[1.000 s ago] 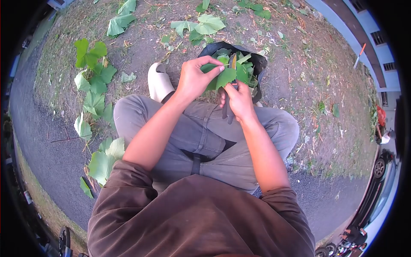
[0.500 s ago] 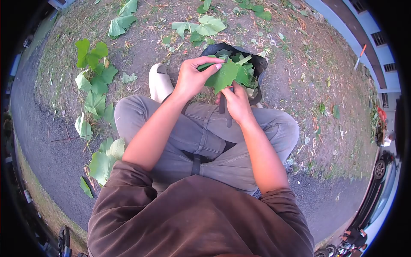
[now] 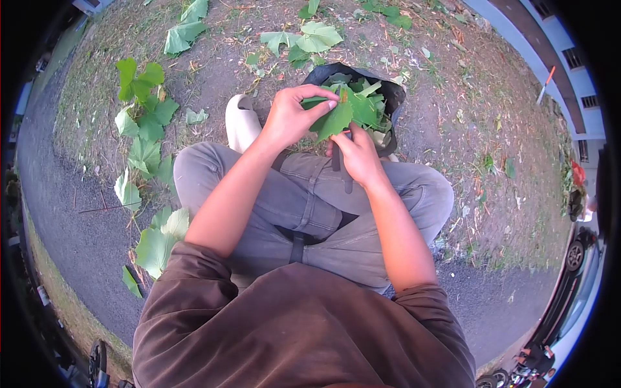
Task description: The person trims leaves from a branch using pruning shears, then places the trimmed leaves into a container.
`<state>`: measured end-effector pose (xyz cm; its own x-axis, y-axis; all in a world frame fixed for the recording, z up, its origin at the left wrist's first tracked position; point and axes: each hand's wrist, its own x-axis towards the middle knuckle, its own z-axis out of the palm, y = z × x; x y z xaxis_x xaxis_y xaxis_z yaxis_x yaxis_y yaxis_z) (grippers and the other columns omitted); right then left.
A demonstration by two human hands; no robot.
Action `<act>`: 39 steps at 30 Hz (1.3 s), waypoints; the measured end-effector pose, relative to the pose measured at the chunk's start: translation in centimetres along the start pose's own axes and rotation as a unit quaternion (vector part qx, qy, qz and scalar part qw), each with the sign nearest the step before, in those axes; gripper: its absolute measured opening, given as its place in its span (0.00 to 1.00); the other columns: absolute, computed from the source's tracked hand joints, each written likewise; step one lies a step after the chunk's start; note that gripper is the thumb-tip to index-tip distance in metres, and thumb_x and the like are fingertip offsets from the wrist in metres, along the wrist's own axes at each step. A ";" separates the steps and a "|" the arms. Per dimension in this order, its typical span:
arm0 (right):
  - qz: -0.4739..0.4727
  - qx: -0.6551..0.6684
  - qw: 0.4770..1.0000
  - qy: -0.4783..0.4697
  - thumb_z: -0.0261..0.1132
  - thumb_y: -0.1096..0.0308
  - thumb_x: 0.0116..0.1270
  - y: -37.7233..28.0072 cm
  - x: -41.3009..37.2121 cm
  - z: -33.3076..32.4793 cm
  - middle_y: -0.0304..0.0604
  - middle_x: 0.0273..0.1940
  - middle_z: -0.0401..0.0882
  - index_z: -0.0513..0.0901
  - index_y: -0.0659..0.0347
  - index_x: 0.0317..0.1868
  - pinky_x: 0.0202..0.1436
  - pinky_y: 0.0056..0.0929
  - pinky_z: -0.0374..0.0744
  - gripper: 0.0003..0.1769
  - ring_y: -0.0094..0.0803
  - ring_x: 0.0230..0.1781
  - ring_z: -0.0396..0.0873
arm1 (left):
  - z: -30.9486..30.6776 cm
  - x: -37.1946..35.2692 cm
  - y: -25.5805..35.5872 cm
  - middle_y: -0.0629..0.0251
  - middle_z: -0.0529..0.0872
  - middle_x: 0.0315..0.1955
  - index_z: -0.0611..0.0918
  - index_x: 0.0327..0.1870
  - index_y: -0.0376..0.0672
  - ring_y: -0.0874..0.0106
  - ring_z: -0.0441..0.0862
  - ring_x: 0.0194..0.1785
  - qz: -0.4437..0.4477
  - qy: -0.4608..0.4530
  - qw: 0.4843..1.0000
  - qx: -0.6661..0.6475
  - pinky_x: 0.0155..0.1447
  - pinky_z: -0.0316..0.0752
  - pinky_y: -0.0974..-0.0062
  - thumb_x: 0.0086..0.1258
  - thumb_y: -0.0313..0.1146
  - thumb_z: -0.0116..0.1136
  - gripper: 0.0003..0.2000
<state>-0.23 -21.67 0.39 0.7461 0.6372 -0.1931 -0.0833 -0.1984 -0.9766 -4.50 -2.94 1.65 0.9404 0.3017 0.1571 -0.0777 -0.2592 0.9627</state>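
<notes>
My left hand (image 3: pixel 292 118) pinches a large lobed green leaf (image 3: pixel 336 121) between thumb and fingers. Below the leaf's right side, my right hand (image 3: pixel 359 155) is closed around what look like dark-handled pruning shears (image 3: pixel 336 157). Both handles hang down past my fingers, and a small red-orange part shows near the top. The blades are hidden by the leaf and the hand. Just beyond my hands stands an open black bag (image 3: pixel 394 92) filled with cut green leaves (image 3: pixel 365 111).
A leafy vine (image 3: pixel 143 154) trails along the ground at left. More leaves (image 3: pixel 318 37) lie ahead on the dirt. A pale shoe (image 3: pixel 242 123) is beside my left knee. Far right are a parked car (image 3: pixel 574 256) and an orange-tipped stick (image 3: pixel 550 76).
The leaf has tilted and shifted slightly left with my left hand, baring more of the leaves in the bag. My right hand has hardly moved.
</notes>
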 end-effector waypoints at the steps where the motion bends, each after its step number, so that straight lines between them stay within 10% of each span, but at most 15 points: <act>1: 0.008 0.004 1.000 -0.002 0.62 0.61 0.79 -0.1 -0.1 0.0 0.40 0.35 0.84 0.81 0.66 0.52 0.44 0.30 0.79 0.15 0.27 0.35 0.84 | 0.0 -0.1 0.2 0.65 0.95 0.46 0.94 0.49 0.41 0.78 0.89 0.50 -0.018 -0.009 1.000 -0.005 0.57 0.83 0.74 0.73 0.29 0.72 0.08; 22: 0.094 0.144 0.984 0.055 0.67 0.66 0.77 0.0 0.9 -1.4 0.37 0.26 0.78 0.83 0.66 0.46 0.24 0.31 0.81 0.10 0.25 0.20 0.77 | 2.5 2.5 -0.1 0.62 0.94 0.42 0.94 0.47 0.41 0.71 0.92 0.47 0.097 0.029 0.992 0.069 0.53 0.84 0.72 0.69 0.27 0.74 0.08; 39: 0.120 0.304 0.942 0.081 0.67 0.56 0.78 0.2 1.3 -1.7 0.44 0.36 0.85 0.82 0.61 0.50 0.45 0.37 0.87 0.16 0.37 0.35 0.88 | 2.2 1.6 -1.0 0.58 0.95 0.47 0.91 0.54 0.43 0.71 0.93 0.51 0.004 0.055 0.998 0.003 0.56 0.85 0.70 0.72 0.27 0.71 0.11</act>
<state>1.85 -22.14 0.10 0.7442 0.4963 -0.4470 -0.5889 0.1717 -0.7898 -2.18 -4.23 0.44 0.8980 0.3975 0.1886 -0.0828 -0.2682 0.9598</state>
